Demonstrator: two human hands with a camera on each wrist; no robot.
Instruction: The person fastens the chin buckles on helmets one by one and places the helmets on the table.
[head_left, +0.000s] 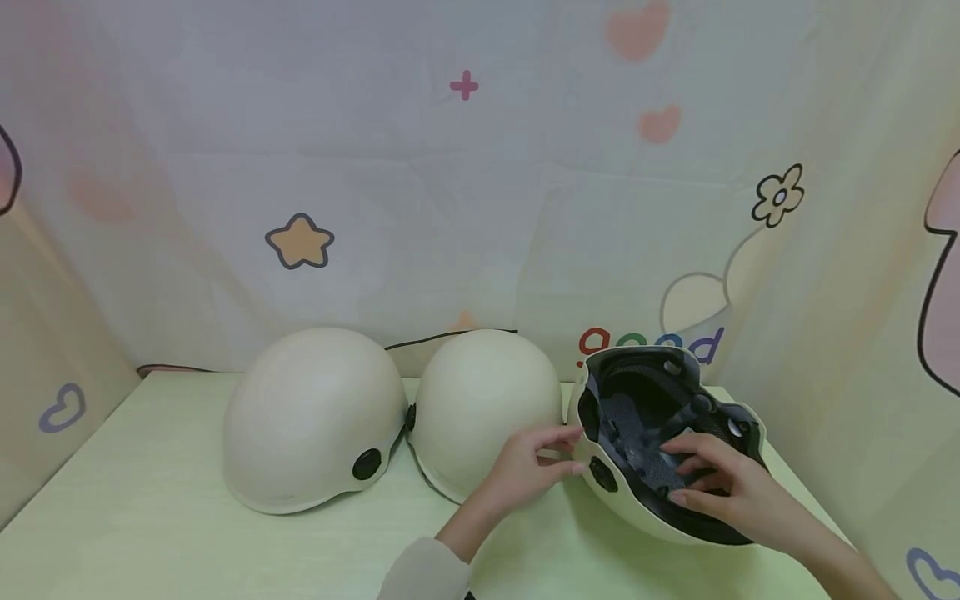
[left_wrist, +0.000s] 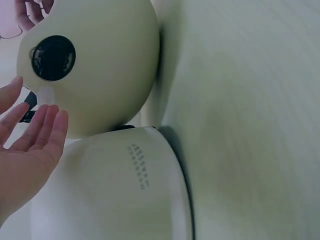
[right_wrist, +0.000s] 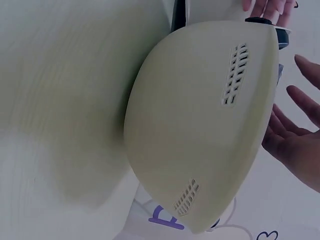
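A cream-white helmet [head_left: 628,498] lies upturned on the table's right side, its dark padded lining [head_left: 633,429] facing up. One round black side disc [left_wrist: 53,58] shows on its shell. My left hand [head_left: 525,467] is at the helmet's left rim with fingers extended; whether the fingertips touch it I cannot tell. Over the opening hovers my right hand [head_left: 723,487], fingers loosely bent and thumb near the front rim. Nothing is visible between its fingers. In the right wrist view the vented shell [right_wrist: 195,120] hides part of that hand's fingertips.
Two similar helmets stand dome up to the left: a middle one [head_left: 480,392], close beside the upturned helmet, and a left one [head_left: 315,417]. All are on a pale green table [head_left: 150,500]. A printed curtain [head_left: 465,208] hangs behind and at both sides.
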